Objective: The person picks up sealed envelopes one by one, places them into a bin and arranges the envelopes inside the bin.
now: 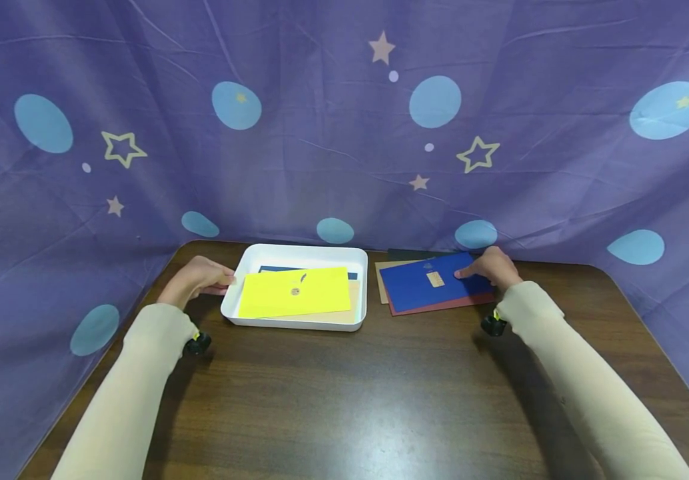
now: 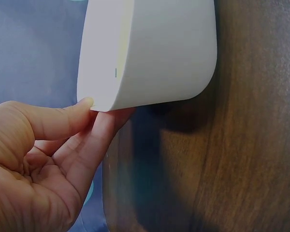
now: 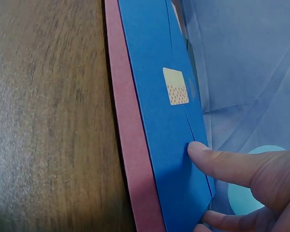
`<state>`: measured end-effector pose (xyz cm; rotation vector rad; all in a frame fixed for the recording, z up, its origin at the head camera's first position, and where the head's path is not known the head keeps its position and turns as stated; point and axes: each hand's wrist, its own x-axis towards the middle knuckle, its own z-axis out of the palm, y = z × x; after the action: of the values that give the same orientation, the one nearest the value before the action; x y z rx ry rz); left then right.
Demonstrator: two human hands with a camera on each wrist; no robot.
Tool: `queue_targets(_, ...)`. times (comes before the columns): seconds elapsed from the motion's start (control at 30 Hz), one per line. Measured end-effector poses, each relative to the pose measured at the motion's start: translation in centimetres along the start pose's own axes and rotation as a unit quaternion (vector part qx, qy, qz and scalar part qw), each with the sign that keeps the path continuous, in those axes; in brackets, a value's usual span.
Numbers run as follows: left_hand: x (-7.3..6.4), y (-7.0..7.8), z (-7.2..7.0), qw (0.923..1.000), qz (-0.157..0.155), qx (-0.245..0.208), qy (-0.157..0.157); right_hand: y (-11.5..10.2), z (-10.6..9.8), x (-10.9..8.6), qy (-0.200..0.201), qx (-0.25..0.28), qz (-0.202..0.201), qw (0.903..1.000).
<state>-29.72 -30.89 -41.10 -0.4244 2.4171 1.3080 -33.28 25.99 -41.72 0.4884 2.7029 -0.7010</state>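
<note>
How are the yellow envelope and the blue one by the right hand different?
The yellow envelope lies inside the white tray; the blue envelope lies outside it. The yellow envelope has a small round mark, while the blue envelope has a pale rectangular patch. No hand touches the yellow envelope, but the right hand touches the blue envelope. Both lie on top of other papers.

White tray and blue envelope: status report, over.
Left hand pinching white tray at rim. Right hand gripping blue envelope, thumb on top. Yellow envelope lying in white tray. Nothing visibly blocking either hand.
</note>
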Motion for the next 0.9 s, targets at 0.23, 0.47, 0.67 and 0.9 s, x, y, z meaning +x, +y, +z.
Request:
queue_targets(0.23, 0.16, -0.05, -0.01, 1.0000, 0.001, 0.000, -0.003, -0.34, 0.42, 0.36, 0.005, -0.023, 0.023, 0.9995)
queue_targets(0.47, 0.22, -0.08, -0.02, 1.0000, 0.001, -0.002, -0.001, -0.45, 0.55, 0.23, 0.008, -0.015, 0.029, 0.9994)
queue_targets(0.67, 0.16, -0.07, 0.07, 1.0000, 0.005, -0.004, -0.005, -0.29, 0.49, 0.22, 0.002, -0.016, 0.031, 0.9994)
queue_targets(0.9, -0.01, -0.06, 0.09, 0.9999, 0.011, -0.001, 0.001, -0.04, 0.38, 0.18, -0.003, -0.004, 0.023, 0.9997)
